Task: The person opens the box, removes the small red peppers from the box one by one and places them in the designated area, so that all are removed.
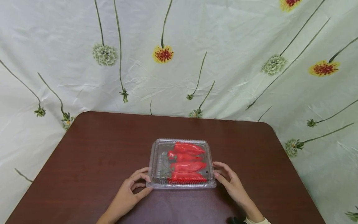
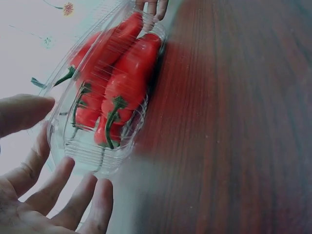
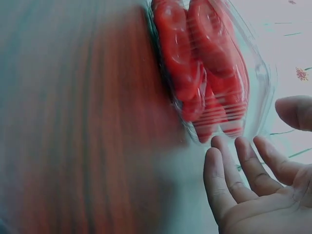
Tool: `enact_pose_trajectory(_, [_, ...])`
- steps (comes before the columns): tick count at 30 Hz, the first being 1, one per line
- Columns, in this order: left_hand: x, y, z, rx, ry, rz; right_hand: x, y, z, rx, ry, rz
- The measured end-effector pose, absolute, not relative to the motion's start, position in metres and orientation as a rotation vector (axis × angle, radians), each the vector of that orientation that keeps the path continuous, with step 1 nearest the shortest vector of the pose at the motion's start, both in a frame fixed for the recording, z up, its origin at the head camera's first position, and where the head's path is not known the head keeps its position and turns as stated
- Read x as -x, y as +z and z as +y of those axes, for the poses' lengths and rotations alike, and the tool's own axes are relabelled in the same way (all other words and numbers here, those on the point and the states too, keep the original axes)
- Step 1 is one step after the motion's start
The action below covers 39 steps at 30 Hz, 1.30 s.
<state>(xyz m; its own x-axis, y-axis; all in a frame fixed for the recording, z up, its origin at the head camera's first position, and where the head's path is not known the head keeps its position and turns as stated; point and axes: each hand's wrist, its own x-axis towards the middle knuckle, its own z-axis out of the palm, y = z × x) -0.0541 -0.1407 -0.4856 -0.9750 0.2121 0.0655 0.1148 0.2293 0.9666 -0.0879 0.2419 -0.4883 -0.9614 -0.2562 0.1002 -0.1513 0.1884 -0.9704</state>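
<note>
A clear plastic clamshell box (image 1: 160,163) sits on the brown table with its lid down. Several red peppers (image 1: 185,167) show through it, lying side by side; their green stems (image 2: 113,122) point to the box's left end in the left wrist view. At that end is my left hand (image 1: 129,192), thumb and fingertips right at the rim, fingers spread and lightly bent. My right hand (image 1: 230,183) is beside the opposite end, its fingertips close to the box wall. In the right wrist view the right fingers (image 3: 246,168) are loosely extended and the thumb stands apart.
The dark brown table (image 1: 112,140) stretches around the box on all sides. A pale cloth with printed flowers (image 1: 181,77) hangs behind and beside it. A small black object (image 1: 232,220) shows at the bottom edge by the right wrist.
</note>
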Motion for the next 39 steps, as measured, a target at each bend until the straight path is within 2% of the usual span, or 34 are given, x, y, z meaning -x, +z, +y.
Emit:
enact_pose_trajectory(12, [0.062, -0.484, -0.142, -0.393, 2.021, 2.235, 0.086, -0.483, 0.236, 0.068, -2.079, 1.834])
enact_pose_trajectory(27, [0.080, -0.486, -0.151, -0.560, 1.878, 2.078, 0.084, -0.479, 0.232, 0.002, -2.075, 1.858])
enact_pose_trajectory(39, [0.091, -0.490, -0.151, -0.539, 1.890, 2.042, 0.086, -0.479, 0.230, 0.004, -2.099, 1.840])
